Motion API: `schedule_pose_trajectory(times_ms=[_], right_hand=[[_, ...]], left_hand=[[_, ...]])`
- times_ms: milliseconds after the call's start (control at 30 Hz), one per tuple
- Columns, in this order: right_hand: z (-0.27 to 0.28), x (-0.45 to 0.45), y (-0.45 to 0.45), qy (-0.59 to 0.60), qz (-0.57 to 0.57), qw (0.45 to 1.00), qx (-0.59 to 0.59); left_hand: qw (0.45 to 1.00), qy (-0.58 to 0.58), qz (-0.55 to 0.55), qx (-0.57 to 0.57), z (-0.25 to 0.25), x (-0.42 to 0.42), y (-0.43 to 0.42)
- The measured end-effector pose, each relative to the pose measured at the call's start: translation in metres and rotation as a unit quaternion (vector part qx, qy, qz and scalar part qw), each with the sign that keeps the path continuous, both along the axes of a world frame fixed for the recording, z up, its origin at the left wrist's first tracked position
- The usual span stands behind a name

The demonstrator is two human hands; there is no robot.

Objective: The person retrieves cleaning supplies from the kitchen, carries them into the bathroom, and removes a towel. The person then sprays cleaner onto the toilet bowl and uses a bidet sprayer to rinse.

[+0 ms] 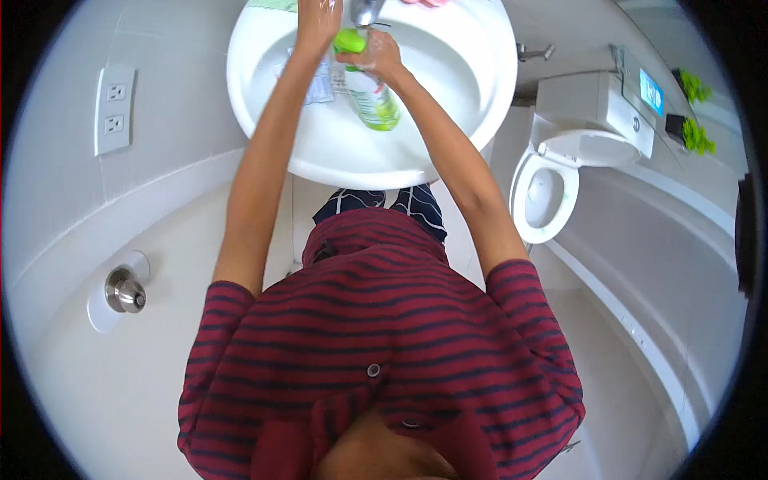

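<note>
My right hand (379, 56) is wrapped around the neck of a green-and-white bottle (373, 102) with a bright green top. The bottle is tilted inside the white sink (448, 120), just below the metal faucet (366, 11). My left hand (320, 22) is at the top edge of the view, left of the faucet, and looks wet. Its fingers are mostly cut off by the frame. A pale blue-and-white printed packet (318, 86) lies in the basin beside the bottle, partly behind my left forearm.
Something pink (428, 2) and a pale green cloth-like item (272, 5) sit on the sink's far rim. To the right stands a toilet (524, 192) with its lid raised. A door knob (126, 292) is at left, below a wall outlet (115, 112).
</note>
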State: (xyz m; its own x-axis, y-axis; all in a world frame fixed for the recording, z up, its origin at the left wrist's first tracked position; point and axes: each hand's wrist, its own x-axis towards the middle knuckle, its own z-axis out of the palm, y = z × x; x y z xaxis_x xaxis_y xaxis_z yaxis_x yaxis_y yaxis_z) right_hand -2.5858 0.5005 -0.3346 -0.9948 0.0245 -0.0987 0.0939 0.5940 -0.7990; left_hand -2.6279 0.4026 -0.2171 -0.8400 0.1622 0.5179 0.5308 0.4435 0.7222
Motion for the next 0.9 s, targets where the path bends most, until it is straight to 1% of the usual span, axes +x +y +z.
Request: schedule_pose_trajectory(times_ms=[33,67,133,167,200,233,300,333,400,433,467,500,533,567,600,633,700,767,800,900], right_hand=[[-0.004,-0.004,0.002,0.033,0.003,0.999,0.038],[-0.039,-0.004,0.004,-0.011,-0.038,0.984,-0.175],[-0.018,0.024,0.013,0.003,-0.091,0.941,-0.327],[-0.003,0.039,0.018,0.013,-0.115,0.909,-0.4],[0.008,0.049,0.028,-0.009,-0.078,0.925,-0.371],[0.01,0.061,0.032,0.02,-0.108,0.907,-0.406],[0.018,0.077,0.038,0.093,-0.162,0.862,-0.47],[0.039,0.09,0.043,0.119,-0.218,0.87,-0.426],[0.07,0.116,0.063,0.167,-0.303,0.849,-0.399],[0.087,0.133,0.084,0.153,-0.306,0.847,-0.407],[0.108,0.152,0.104,0.169,-0.298,0.852,-0.397],[0.128,0.178,0.126,0.173,-0.274,0.868,-0.377],[0.143,0.2,0.147,0.219,-0.242,0.898,-0.295],[0.144,0.217,0.175,0.281,-0.193,0.925,-0.168],[0.145,0.243,0.195,0.258,-0.183,0.937,-0.148],[0.143,0.263,0.214,0.27,-0.194,0.935,-0.126],[0.128,0.312,0.239,0.147,-0.263,0.945,-0.128],[0.091,0.351,0.275,0.122,-0.236,0.964,0.012],[0.067,0.371,0.292,0.144,-0.227,0.963,0.005],[-0.005,0.445,0.343,0.07,-0.276,0.958,0.009]], left_hand=[[0.995,0.049,-0.046,-0.074,-0.005,-0.016,0.003],[0.993,0.028,-0.079,-0.089,-0.005,-0.019,0.007],[0.982,-0.013,-0.145,-0.12,-0.005,-0.023,0.017],[0.979,0.001,-0.112,-0.169,-0.003,-0.017,0.019],[0.973,0.016,-0.079,-0.217,-0.004,-0.005,0.017],[0.963,0.028,-0.046,-0.265,-0.007,0.007,0.016],[0.962,0.044,-0.035,-0.266,-0.02,0.011,0.013],[0.962,0.054,-0.028,-0.266,-0.025,0.009,0.011],[0.951,0.052,-0.004,-0.304,-0.035,0.001,-0.002],[0.945,0.051,0.008,-0.324,-0.039,0.002,-0.002],[0.938,0.126,0.033,-0.322,-0.018,0.024,0.009],[0.956,0.091,0.041,-0.276,-0.017,0.043,0.011],[0.971,0.057,0.048,-0.229,-0.022,0.063,0.013],[0.982,0.023,0.055,-0.182,-0.029,0.083,0.015],[0.985,0.003,0.05,-0.163,-0.042,0.107,0.019],[0.989,-0.017,0.046,-0.143,-0.057,0.134,0.025],[0.984,-0.072,0.034,-0.159,-0.082,0.184,0.047],[0.977,-0.121,0.024,-0.174,-0.096,0.224,0.072],[0.975,-0.128,0.039,-0.179,-0.106,0.234,0.082],[0.956,-0.047,0.131,-0.257,-0.127,0.24,0.095]])
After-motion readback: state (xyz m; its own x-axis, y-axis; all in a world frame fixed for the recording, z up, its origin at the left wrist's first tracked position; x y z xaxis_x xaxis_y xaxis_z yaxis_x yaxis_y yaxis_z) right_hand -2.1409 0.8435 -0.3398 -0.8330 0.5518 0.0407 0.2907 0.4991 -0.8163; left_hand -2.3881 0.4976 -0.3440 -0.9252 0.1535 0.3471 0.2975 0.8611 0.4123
